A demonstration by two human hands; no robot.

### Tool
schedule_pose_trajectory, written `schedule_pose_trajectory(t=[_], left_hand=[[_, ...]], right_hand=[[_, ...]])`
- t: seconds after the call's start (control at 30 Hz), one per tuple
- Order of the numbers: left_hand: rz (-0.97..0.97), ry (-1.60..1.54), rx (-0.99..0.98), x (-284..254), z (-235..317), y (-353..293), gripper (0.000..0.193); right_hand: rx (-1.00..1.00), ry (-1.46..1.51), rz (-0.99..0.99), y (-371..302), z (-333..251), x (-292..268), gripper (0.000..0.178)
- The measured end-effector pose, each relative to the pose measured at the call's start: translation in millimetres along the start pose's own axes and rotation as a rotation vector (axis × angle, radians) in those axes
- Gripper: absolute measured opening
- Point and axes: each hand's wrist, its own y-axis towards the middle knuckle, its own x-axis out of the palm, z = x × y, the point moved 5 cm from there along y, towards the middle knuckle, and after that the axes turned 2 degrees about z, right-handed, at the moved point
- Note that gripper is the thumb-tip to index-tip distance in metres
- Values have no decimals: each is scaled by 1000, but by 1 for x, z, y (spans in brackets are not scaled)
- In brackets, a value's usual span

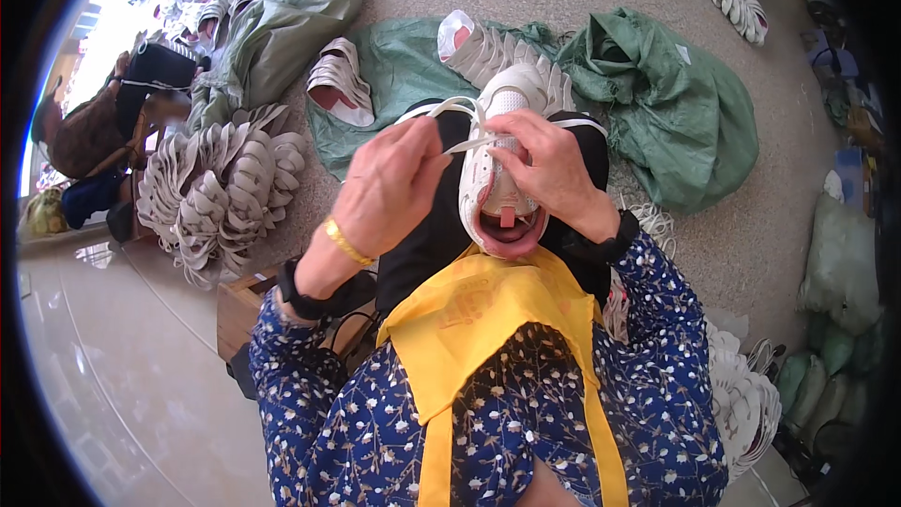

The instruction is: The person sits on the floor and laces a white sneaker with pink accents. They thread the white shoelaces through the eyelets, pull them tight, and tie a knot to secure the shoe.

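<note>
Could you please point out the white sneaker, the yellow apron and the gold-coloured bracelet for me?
White sneaker (505, 192), head view: on its tongue.
Yellow apron (469, 314), head view: on its front panel.
Gold-coloured bracelet (346, 241), head view: on its band.

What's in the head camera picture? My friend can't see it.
A person's left hand and right hand hold a white lace over a white shoe, its opening toward them. They wear a yellow apron and blue floral top. Pale shoe pieces and green sacks lie around.
</note>
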Motion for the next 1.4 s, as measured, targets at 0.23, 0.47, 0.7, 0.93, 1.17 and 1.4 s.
schedule_pose_trajectory(t=[0.23, 0.47, 0.7, 0.93, 1.17, 1.4], left_hand=[[114, -149, -8, 60, -30, 4, 35], [138, 9, 2, 85, -20, 19, 38], [92, 114, -34, 89, -20, 19, 36], [115, 153, -137, 86, -32, 22, 30], [103, 118, -115, 94, -39, 20, 21], [71, 90, -107, 96, -41, 22, 19]], right_hand=[[520, 584, 33, -6, 30, -3, 31], [618, 701, 87, -12, 38, -6, 38], [506, 559, 93, -10, 30, 5, 24], [307, -63, -12, 8, 10, 5, 16], [219, -187, -50, 9, 4, 13, 15], [185, -250, -55, 8, 4, 17, 13]])
